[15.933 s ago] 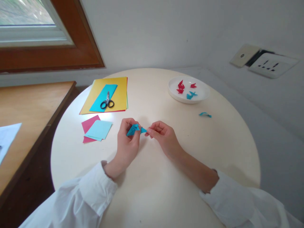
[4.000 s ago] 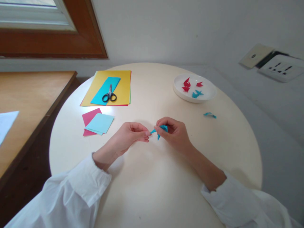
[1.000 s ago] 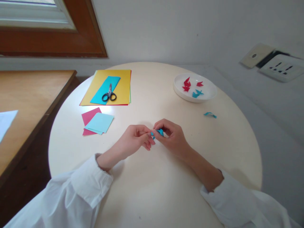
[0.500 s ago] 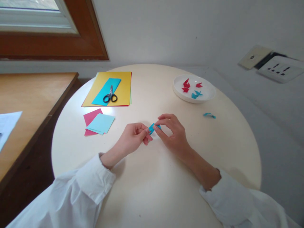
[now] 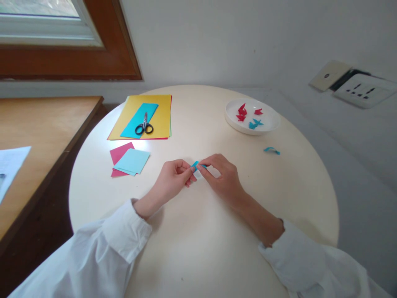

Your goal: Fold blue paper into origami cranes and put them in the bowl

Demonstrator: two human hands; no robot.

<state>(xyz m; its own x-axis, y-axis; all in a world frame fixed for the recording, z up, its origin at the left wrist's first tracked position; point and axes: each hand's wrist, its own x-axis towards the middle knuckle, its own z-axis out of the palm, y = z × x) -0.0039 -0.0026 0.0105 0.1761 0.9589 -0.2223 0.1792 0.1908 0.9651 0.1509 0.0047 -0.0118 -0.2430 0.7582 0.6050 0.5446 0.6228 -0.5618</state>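
A small folded piece of blue paper (image 5: 195, 165) is held between my two hands over the middle of the round table. My left hand (image 5: 176, 174) pinches its left end between thumb and fingers. Thumb and fingertips of my right hand (image 5: 221, 176) are closed on its right side, hiding part of the folds. To the left lie square sheets of light blue paper (image 5: 134, 160) on dark pink sheets (image 5: 121, 151). A narrow curled blue paper strip (image 5: 272, 150) rests to the right of my right hand.
Black-handled scissors (image 5: 144, 126) lie on a blue sheet (image 5: 132, 128) atop a stack of yellow paper (image 5: 159, 124). At the back right, a white dish (image 5: 269, 124) holds several red and blue folded paper figures. A wooden desk (image 5: 46, 120) stands at the left.
My right fingers have closed in on the blue paper, with the index finger lowered onto it. Both hands still hold it; the view has shifted slightly.
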